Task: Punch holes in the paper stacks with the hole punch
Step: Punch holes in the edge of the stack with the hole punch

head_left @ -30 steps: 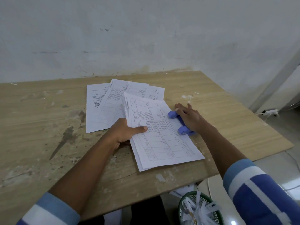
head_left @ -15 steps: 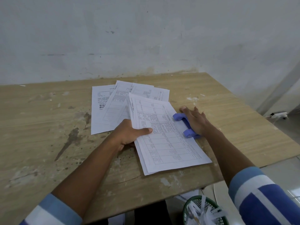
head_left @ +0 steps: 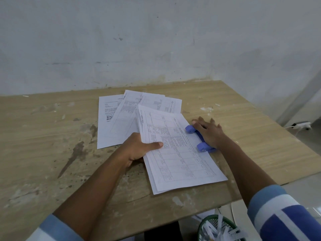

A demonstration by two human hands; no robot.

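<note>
While the left hand [head_left: 139,150] is pinching the paper stack [head_left: 180,153] by its left edge (thumb on top), the right hand [head_left: 210,133] is pressing, fingers [head_left: 199,123] straight, on the hole punch [head_left: 202,147] lying along its right edge.

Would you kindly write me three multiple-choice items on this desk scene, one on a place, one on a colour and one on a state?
1. Where does the hole punch sit against the paper stack that the left hand grips?
A. at its right edge
B. at its left edge
C. on top of its middle

2. What colour is the hole punch?
A. red
B. black
C. blue

3. How does the right hand lie?
A. curled round a pen
B. flat on the hole punch
C. raised in the air

Answers: 1 A, the stack's right edge runs into the punch; 2 C, both its visible ends are blue; 3 B, straight fingers spread over the punch.
</note>
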